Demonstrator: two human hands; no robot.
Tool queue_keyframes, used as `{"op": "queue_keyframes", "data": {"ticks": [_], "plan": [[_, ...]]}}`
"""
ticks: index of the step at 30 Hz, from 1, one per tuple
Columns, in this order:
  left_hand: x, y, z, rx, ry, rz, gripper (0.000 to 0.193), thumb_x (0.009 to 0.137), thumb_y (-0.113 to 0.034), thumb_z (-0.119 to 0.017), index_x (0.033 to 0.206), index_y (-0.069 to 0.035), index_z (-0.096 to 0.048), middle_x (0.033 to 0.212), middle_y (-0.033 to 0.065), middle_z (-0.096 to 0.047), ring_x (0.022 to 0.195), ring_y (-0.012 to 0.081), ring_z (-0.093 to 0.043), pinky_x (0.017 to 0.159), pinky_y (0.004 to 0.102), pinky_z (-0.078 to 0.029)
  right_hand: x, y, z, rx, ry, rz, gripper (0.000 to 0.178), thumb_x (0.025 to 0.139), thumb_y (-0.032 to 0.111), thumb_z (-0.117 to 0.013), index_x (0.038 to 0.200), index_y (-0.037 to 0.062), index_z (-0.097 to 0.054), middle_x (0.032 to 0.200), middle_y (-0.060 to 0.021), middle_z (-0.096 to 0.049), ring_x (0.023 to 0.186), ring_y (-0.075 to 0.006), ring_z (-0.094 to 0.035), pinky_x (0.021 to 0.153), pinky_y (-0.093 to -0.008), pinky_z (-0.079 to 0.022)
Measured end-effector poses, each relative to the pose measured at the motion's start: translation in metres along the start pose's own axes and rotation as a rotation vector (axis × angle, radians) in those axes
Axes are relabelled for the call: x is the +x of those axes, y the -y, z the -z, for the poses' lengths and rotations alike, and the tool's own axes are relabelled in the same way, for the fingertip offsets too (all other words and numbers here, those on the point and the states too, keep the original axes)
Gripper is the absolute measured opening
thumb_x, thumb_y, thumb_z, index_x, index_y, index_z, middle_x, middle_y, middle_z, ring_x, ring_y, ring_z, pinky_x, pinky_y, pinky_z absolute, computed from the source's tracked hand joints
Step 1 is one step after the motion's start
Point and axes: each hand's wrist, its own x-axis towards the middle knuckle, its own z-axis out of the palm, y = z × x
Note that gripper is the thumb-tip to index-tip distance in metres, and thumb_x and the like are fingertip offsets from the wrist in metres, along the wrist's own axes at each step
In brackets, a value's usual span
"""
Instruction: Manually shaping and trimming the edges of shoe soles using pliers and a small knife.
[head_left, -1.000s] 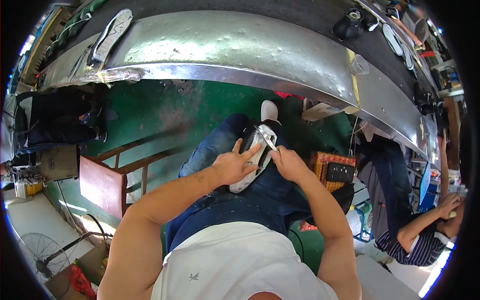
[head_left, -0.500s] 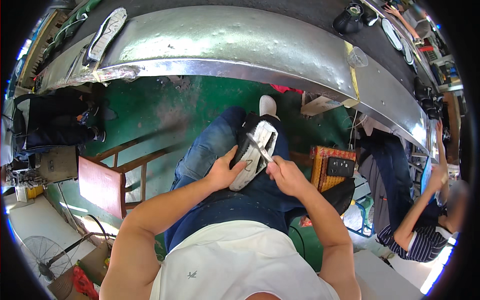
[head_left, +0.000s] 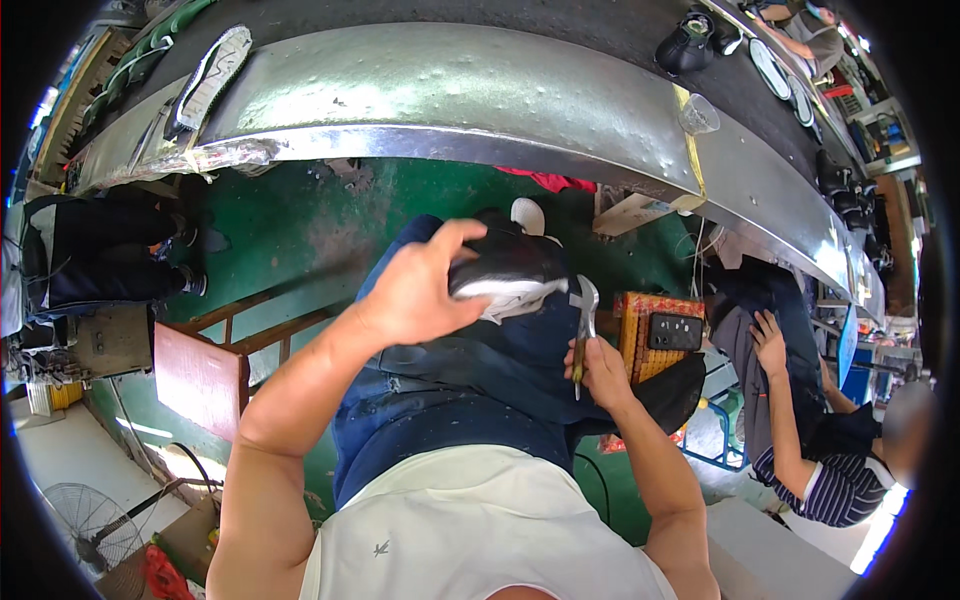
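Over my lap, my left hand [head_left: 425, 285] grips a black shoe upper [head_left: 515, 262] with a white underside, its thumb below and its fingers on the near-left end. The shoe is tilted, with its black side up and part of its whitish bottom [head_left: 515, 300] showing beneath. My right hand [head_left: 600, 372] is closed around a metal hand tool [head_left: 587, 300] with a curved shiny head that points away from me. The tool is just right of the shoe, apart from it; its exact kind is unclear. A white shoe toe [head_left: 527, 215] shows beyond the shoe, near the floor.
A metal-edged bench [head_left: 400, 90] curves across the far side, bearing a shoe with its bottom up [head_left: 212, 80] and a clear cup [head_left: 698, 114]. A wooden stool [head_left: 200, 375] is left. A black phone-like case [head_left: 675, 332] lies right; a co-worker [head_left: 830, 480] sits further right.
My left hand has lifted and turned the shoe, so its black side now faces up instead of its white bottom. My right hand has moved right and down, taking the tool off the shoe.
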Motion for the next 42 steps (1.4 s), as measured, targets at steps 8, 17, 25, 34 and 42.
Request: {"op": "queue_keyframes", "data": {"ticks": [8, 17, 25, 34, 42], "plan": [[0.069, -0.023, -0.013, -0.241, 0.163, 0.065, 0.053, 0.083, -0.035, -0.084, 0.114, 0.004, -0.066, 0.096, 0.0138, -0.073, 0.087, 0.0179, -0.069, 0.079, 0.0335, -0.056, -0.027, 0.021, 0.002, -0.158, 0.110, -0.012, 0.029, 0.096, 0.017, -0.064, 0.118, -0.0013, -0.059, 0.089, -0.0054, -0.065, 0.077, -0.0143, -0.065, 0.071, -0.0288, -0.051], [0.020, 0.146, -0.161, -0.886, 0.201, 0.642, 0.061, 0.111, -0.050, -0.028, 0.141, -0.004, -0.056, 0.132, 0.0110, -0.064, 0.121, 0.0198, -0.058, 0.106, 0.0328, -0.044, -0.041, 0.068, -0.005, -0.656, 0.306, -0.102, 0.039, 0.096, 0.020, -0.063, 0.126, -0.0029, -0.055, 0.099, -0.0214, -0.067, 0.089, -0.0345, -0.065, 0.081, -0.0394, -0.052], [-0.002, 0.147, -0.180, -0.460, 0.026, 0.287, 0.059, 0.113, -0.042, -0.025, 0.145, 0.002, -0.047, 0.136, 0.0201, -0.058, 0.129, 0.0279, -0.054, 0.112, 0.0359, -0.040, -0.004, 0.094, -0.002, -0.871, 0.409, 0.102, 0.034, 0.094, 0.020, -0.063, 0.119, -0.0019, -0.057, 0.094, -0.0261, -0.065, 0.088, -0.0429, -0.064, 0.084, -0.0427, -0.051], [-0.015, 0.140, -0.175, -0.386, -0.030, 0.249, 0.056, 0.111, -0.038, -0.028, 0.143, 0.005, -0.047, 0.138, 0.0298, -0.054, 0.133, 0.0427, -0.050, 0.114, 0.0434, -0.037, 0.063, 0.161, -0.009, -0.627, 0.772, -0.811, 0.033, 0.095, 0.031, -0.067, 0.097, -0.0013, -0.064, 0.075, -0.0129, -0.065, 0.067, -0.0229, -0.066, 0.061, -0.0380, -0.054], [-0.005, 0.137, -0.159, -0.257, 0.054, 0.162, 0.054, 0.109, -0.032, -0.032, 0.148, 0.005, -0.037, 0.140, 0.0298, -0.049, 0.135, 0.0442, -0.045, 0.116, 0.0463, -0.032, 0.095, 0.123, 0.024, -1.167, 0.767, 0.021, 0.030, 0.094, 0.028, -0.067, 0.097, -0.0017, -0.066, 0.077, -0.0234, -0.068, 0.080, -0.0438, -0.069, 0.076, -0.0506, -0.055]]}}
